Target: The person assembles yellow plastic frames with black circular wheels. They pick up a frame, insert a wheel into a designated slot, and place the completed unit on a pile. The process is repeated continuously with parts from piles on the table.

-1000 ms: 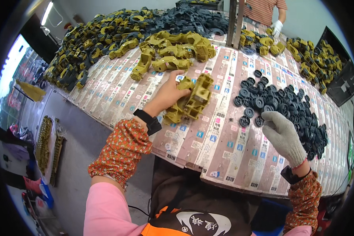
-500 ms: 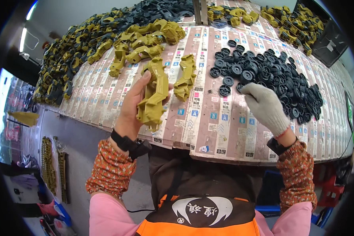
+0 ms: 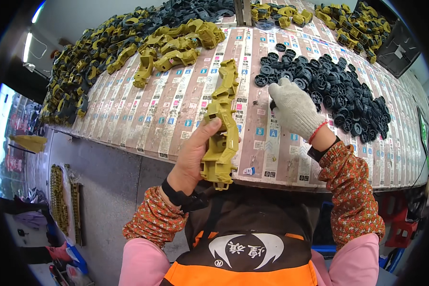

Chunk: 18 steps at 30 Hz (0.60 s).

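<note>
Left hand (image 3: 190,150): gripping shell (image 3: 221,143) over near edge of table (image 3: 162,119) | shell: long axis fore-and-aft, left hand touching | right hand (image 3: 295,107): fingers apparently pinching wheel (image 3: 272,106) — mostly hidden — right of shell's far end, apart from it, at left edge of pile (image 3: 355,97)

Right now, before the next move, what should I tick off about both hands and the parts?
1. Left hand secure on the yellow part: ok, thumb in front, fingers behind.
2. Gloves on both hands: not ok; right hand gloved, left bare.
3. Right hand's grip on something: cannot tell; a dark shape shows at the fingers, mostly hidden.
4. Pile of dark wheels near the right hand: ok.
5. Second yellow part clear of the held one: cannot tell; they overlap in view.
</note>
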Available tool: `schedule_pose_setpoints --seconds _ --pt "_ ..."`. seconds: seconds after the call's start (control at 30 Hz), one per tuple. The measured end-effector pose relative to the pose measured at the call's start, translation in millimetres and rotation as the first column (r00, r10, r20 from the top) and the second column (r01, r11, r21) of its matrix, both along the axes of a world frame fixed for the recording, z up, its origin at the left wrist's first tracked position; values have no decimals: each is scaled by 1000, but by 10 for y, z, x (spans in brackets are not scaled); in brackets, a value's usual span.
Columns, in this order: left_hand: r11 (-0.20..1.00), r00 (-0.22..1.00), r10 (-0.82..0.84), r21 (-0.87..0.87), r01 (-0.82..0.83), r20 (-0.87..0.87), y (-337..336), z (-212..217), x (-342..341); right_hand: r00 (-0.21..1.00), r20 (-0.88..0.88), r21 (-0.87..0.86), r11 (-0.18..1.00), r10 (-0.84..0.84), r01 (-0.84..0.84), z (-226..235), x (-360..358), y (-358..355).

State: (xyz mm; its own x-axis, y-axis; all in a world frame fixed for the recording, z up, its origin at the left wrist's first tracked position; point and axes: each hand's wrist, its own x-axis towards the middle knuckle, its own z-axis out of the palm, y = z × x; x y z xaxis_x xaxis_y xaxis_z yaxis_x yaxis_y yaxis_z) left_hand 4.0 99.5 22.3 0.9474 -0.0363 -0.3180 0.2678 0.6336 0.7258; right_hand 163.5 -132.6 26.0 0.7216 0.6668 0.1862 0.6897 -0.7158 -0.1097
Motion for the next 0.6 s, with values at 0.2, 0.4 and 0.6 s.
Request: schedule_pose_setpoints --seconds 0.2,0.4,0.6 --pt "996 999 40 -83 -39 11 -174 -249 -50 985 -173 102 994 -24 43 -118 -299 -75" --pt "999 997 7 -51 -3 82 -376 -240 -102 776 -621 527 792 112 307 85 -808 -87" --pt "997 993 5 69 -13 119 -571 -243 -166 632 -736 651 510 242 562 -10 -1007 37"
